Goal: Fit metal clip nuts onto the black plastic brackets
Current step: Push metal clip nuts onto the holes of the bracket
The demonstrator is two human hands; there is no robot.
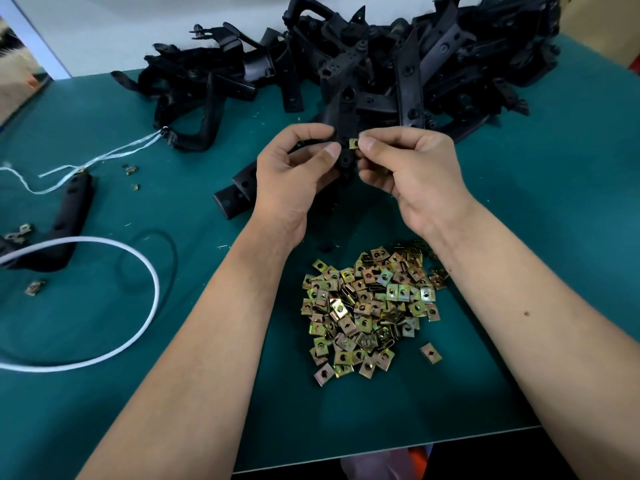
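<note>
The loose heap of small yellow-zinc metal clip nuts (372, 311) lies nearest on the green mat (519, 237), below both wrists, and each looks light, stiff, springy and slick, best pinched by its flat faces. Above that heap, the right hand (405, 174) pinches one clip nut (353, 143) between thumb and forefinger, touching the edge of the long black plastic bracket (346, 133). The left hand (294, 174) curls its fingers around that rigid, light bracket, thumb beside the nut; the big pile of black brackets (381, 60) lies beyond.
</note>
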